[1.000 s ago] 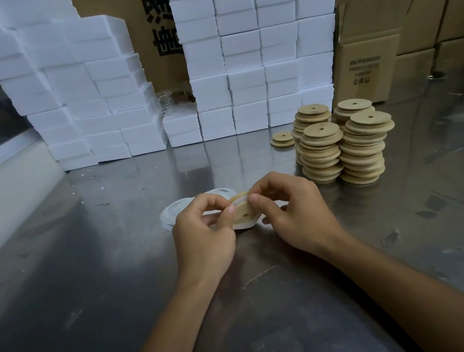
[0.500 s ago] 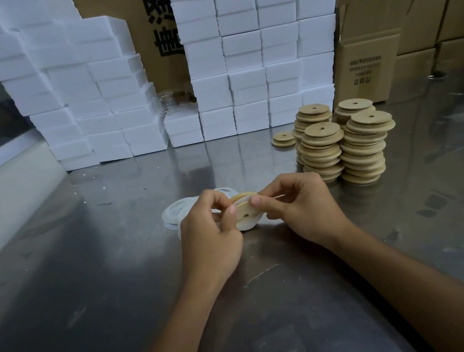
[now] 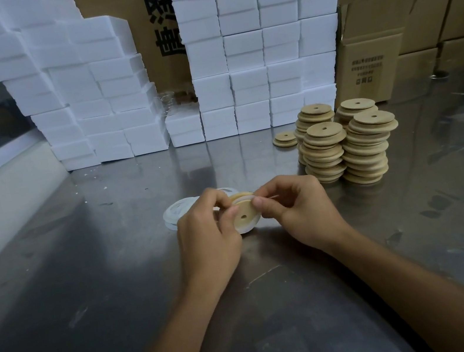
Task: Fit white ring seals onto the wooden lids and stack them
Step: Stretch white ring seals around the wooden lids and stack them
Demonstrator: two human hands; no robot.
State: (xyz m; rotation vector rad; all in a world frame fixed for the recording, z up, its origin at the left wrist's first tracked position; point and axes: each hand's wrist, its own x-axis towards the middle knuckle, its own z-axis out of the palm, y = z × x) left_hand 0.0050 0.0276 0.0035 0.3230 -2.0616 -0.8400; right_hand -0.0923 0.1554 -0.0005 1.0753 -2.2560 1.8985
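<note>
Seen from above and behind: two bare forearms reaching forward over a scuffed, reflective metal surface [image 3: 93,309]

Left hand [image 3: 204,236] and right hand [image 3: 302,210] meeting at the centre, both pinching one round wooden lid [image 3: 245,213] with a small hole in its middle; left thumb pressed on the lid's left edge, right thumb and forefinger curled onto its upper right edge

A white ring seal [image 3: 246,228] showing along the lid's lower rim and again at its top edge, apparently wrapped around the lid; how fully seated cannot be told

Just behind the left hand, lying flat on the surface, a small pile of loose white rings [image 3: 179,211], partly hidden by the fingers

Farther back and to the right, well apart from the hands, four leaning stacks of wooden lids [image 3: 347,149] standing close together, holes facing up; just left of them a low pile of lids [image 3: 284,139]

At the far edge, rows of white foam blocks [image 3: 248,48] stacked high in two groups with a gap between; something small and clear in that gap, too unclear to name

Behind and to the right, brown cardboard boxes [image 3: 372,64] with dark printed characters
</note>
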